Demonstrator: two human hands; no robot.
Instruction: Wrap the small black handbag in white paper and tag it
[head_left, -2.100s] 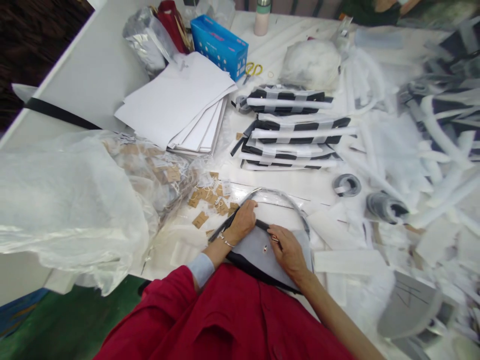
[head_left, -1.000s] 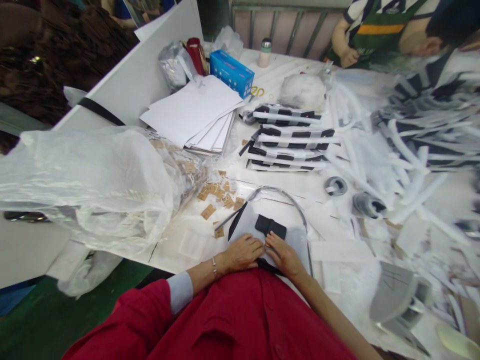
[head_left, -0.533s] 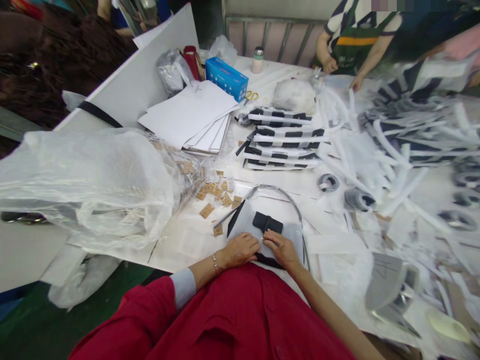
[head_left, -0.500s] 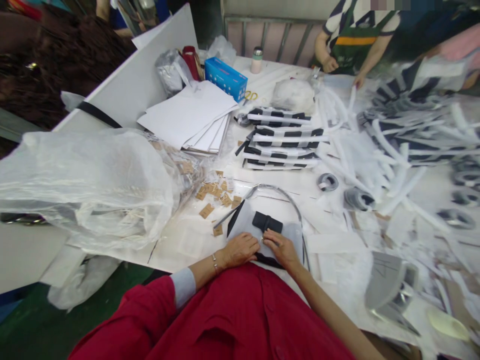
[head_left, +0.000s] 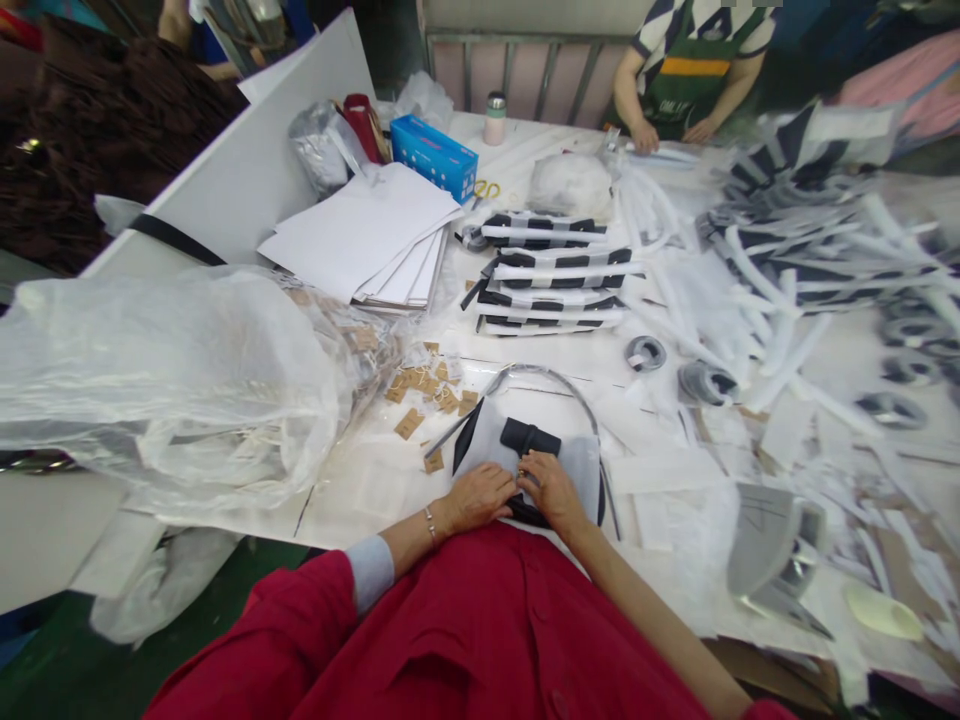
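Note:
A black handbag (head_left: 466, 440) lies in front of me at the table's near edge, its front covered by a pale translucent sheet (head_left: 487, 437). A dark flap tab (head_left: 531, 437) shows on top of that sheet. The bag's wrapped strap (head_left: 551, 372) arches away from me over the table. My left hand (head_left: 481, 493) has its fingers curled onto the bag's near edge. Beside it, my right hand (head_left: 553, 492) pinches at the bag's front below the tab, by a small shiny spot. Fingers hide exactly what the pinch holds.
Brown tags (head_left: 420, 385) are scattered left of the bag, by a large clear plastic bag (head_left: 172, 370). White sheets (head_left: 360, 235), a blue box (head_left: 433, 157) and stacked wrapped black pieces (head_left: 555, 285) lie beyond. Tape rolls (head_left: 645, 353) and a dispenser (head_left: 776, 550) sit right. Another person (head_left: 686, 85) works opposite.
The view has shifted slightly. My right hand has moved a little closer to my left, still pinching at the bag's front. Across the table, the other person's hands have come closer together.

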